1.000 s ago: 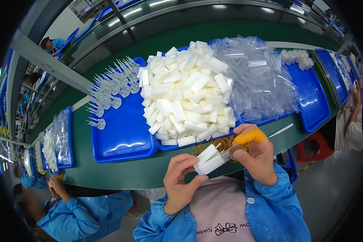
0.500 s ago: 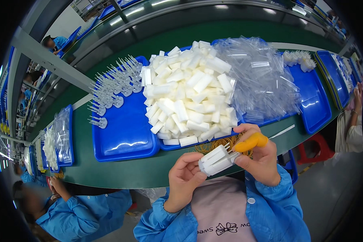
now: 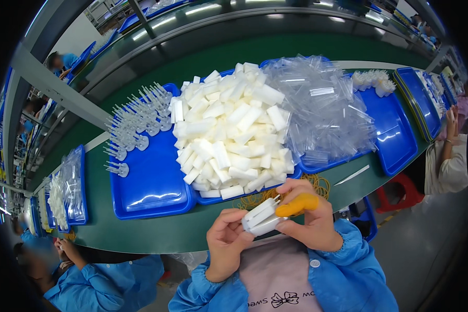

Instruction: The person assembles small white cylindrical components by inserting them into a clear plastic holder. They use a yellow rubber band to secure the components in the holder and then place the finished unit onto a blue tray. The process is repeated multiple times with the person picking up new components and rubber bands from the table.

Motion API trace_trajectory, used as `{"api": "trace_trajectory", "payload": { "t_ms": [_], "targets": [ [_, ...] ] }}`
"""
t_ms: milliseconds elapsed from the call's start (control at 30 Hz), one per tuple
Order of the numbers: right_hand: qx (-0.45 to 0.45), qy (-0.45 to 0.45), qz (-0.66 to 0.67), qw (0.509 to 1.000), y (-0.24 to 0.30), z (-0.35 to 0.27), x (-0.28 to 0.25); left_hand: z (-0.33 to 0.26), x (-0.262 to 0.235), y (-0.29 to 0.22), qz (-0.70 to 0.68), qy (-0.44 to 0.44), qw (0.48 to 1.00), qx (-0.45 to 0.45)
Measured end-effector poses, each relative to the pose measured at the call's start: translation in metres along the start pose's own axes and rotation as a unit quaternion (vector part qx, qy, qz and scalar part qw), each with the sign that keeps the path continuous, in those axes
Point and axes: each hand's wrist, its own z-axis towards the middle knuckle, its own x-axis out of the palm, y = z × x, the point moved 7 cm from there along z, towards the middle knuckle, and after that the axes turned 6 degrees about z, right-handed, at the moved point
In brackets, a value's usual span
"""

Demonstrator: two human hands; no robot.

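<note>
Close to my body, above the table's near edge, both hands hold a white part with long white blocks around thin pale prongs point(image 3: 262, 216). My left hand point(image 3: 226, 240) is closed around its rounded left end, thumb in front. My right hand point(image 3: 315, 222) pinches the other end between the thumb and a forefinger in a yellow finger cot point(image 3: 297, 204). The fingers hide some of the part, so its exact make-up is unclear. Just beyond my hands rises a large pile of white foam blocks point(image 3: 229, 130). Tan rubber bands point(image 3: 317, 184) lie between the pile and my right hand.
At the left, a blue tray point(image 3: 151, 190) bears pronged clear plastic pieces point(image 3: 138, 117). Clear plastic sleeves point(image 3: 327, 109) fill a tray right of the foam. Another blue tray point(image 3: 395, 130) has white parts at its far end. A white strip point(image 3: 352, 175) lies near the table edge. Co-workers sit on both sides.
The whole view has shifted slightly, with the table contents lower and further left. Both hands keep hold of the white part, which is tilted a little differently.
</note>
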Motion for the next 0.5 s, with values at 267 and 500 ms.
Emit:
{"api": "trace_trajectory", "payload": {
  "t_ms": [267,500],
  "targets": [
    [-0.052,-0.078,-0.273,0.957,0.006,0.050,-0.063,-0.004,-0.015,0.012,-0.068,-0.051,0.995,-0.055],
    [-0.020,-0.035,-0.570,0.820,-0.016,0.063,-0.049,-0.009,-0.011,0.008,-0.054,-0.041,0.997,-0.042]
  ]
}}
